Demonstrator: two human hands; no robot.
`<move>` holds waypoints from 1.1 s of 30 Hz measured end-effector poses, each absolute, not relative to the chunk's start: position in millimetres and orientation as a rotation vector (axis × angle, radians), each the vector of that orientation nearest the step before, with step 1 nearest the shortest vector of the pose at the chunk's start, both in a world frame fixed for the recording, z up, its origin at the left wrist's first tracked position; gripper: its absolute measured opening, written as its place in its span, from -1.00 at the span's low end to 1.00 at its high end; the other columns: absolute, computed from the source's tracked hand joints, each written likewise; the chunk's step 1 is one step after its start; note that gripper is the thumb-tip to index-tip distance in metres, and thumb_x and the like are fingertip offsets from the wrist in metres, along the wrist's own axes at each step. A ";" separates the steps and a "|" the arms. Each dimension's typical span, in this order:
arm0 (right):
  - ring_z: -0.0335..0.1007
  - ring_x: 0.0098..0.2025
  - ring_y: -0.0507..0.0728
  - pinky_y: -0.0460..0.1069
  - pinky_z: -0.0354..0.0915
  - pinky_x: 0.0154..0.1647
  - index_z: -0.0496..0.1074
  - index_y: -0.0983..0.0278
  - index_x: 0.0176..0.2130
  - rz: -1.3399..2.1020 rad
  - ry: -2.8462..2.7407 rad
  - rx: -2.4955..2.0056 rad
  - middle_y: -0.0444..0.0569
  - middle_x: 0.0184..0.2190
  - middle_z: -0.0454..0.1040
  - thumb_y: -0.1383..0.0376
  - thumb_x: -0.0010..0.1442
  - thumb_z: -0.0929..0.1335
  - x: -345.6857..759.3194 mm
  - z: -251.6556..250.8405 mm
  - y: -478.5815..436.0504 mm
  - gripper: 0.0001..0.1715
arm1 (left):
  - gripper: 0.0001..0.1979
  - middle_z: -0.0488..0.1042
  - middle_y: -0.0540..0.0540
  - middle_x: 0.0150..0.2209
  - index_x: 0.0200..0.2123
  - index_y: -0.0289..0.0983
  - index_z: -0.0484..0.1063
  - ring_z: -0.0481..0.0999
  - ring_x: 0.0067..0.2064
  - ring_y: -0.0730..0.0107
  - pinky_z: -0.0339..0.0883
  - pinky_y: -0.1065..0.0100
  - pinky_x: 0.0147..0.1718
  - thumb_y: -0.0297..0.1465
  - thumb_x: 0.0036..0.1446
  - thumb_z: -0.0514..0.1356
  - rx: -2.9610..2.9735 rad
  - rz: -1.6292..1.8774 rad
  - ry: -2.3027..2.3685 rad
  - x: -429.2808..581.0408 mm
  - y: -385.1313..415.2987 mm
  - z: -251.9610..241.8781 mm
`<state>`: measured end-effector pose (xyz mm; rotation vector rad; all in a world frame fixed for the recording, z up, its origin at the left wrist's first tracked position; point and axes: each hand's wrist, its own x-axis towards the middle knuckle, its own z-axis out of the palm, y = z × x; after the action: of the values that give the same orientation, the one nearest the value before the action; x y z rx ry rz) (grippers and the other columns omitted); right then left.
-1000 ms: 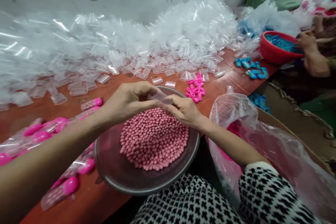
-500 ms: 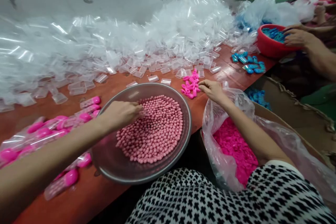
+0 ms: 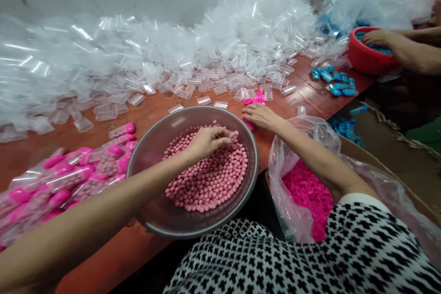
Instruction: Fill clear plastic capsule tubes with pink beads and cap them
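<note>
My left hand [image 3: 206, 141] hovers over a round metal bowl [image 3: 156, 226] holding a heap of small pink beads [image 3: 210, 179]. Its fingers are pinched on a small clear tube [image 3: 231, 136] that lies just above the beads. My right hand [image 3: 259, 115] rests palm down on the red table beyond the bowl's right rim. Its fingers are curled together over a small pile of loose pink caps [image 3: 257, 98].
A big heap of empty clear tubes [image 3: 206, 50] fills the back of the table. Filled pink-capped tubes [image 3: 69, 177] lie left. A plastic bag of pink caps [image 3: 306, 193] sits in a cardboard box [image 3: 389, 147]. Another person's hand [image 3: 377, 36] reaches into a red basin [image 3: 361, 64]; blue-capped tubes [image 3: 334, 83] lie nearby.
Both hands held one clear tube over the bowl; then they parted. My left hand dipped the tube into the beads and lifted it, my right hand went to the pink caps.
</note>
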<state>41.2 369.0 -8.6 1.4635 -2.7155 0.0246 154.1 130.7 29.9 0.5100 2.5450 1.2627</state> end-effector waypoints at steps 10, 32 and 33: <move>0.52 -0.20 0.14 0.08 0.40 -0.09 0.54 0.29 -0.07 1.157 -2.591 0.869 0.02 -0.16 0.61 0.20 0.26 0.34 67.7 13.4 378.0 -0.69 | -0.55 0.60 -0.15 -0.13 -0.11 -0.28 0.56 0.57 -0.16 0.36 0.46 0.26 -0.09 -0.20 -0.06 0.47 0.134 2.173 1.770 188.0 101.9 44.9; 0.45 -0.35 0.06 -0.01 0.40 -0.28 0.42 0.24 0.03 1.449 -2.535 0.974 -0.09 -0.31 0.52 0.16 0.26 0.35 149.5 61.1 336.3 -0.63 | -0.79 0.59 -0.29 -0.14 -0.24 -0.38 0.56 0.57 -0.09 0.16 0.36 0.28 -0.10 -0.50 0.25 0.10 0.801 0.656 2.770 167.5 143.1 31.6; 0.47 -0.33 0.07 0.01 0.41 -0.25 0.42 0.23 0.04 1.469 -2.535 0.965 -0.08 -0.29 0.53 0.15 0.27 0.35 150.6 62.1 338.8 -0.62 | -0.80 0.59 -0.25 -0.13 -0.21 -0.37 0.55 0.57 -0.09 0.20 0.37 0.30 -0.09 -0.47 0.25 0.11 0.784 0.797 2.729 168.2 139.3 32.9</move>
<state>150.6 338.8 62.1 0.9654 -2.5354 1.4694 168.2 139.3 32.9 0.7838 2.7288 0.7969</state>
